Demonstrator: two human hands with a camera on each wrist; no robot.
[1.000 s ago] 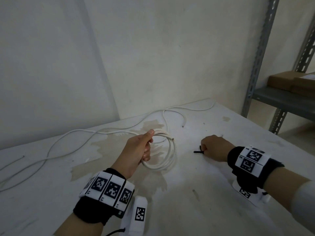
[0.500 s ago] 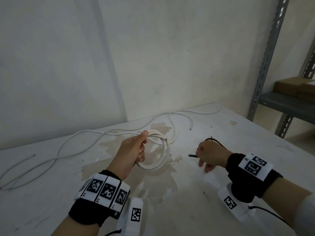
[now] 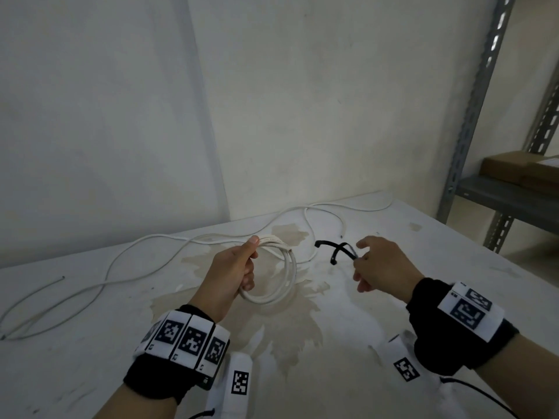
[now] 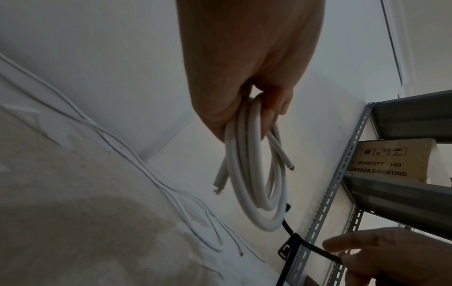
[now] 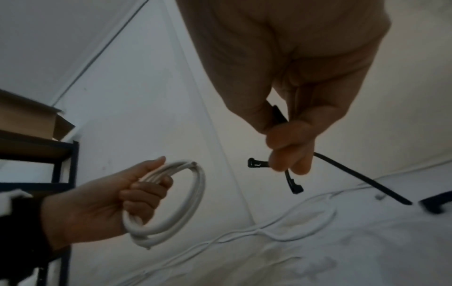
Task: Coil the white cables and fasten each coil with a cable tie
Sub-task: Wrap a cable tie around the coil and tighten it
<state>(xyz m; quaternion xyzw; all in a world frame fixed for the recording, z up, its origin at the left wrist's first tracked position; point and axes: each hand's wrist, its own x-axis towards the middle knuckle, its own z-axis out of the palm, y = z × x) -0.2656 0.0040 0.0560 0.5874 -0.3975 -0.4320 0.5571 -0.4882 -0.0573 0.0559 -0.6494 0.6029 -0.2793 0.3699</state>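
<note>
white cable coil [image 3: 279, 276] held upright, black cable ties [image 3: 338, 249] beside it

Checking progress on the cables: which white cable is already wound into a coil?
The white coil gripped in the left hand; the other white cables lie loose and uncoiled across the table.

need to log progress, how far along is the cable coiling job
Done: one white coil is wound, gripped in the left hand. In hand: the right hand pinches black cable ties, none yet around the coil. Left: fasten this coil, then coil and tie the loose white cables on the table.
</note>
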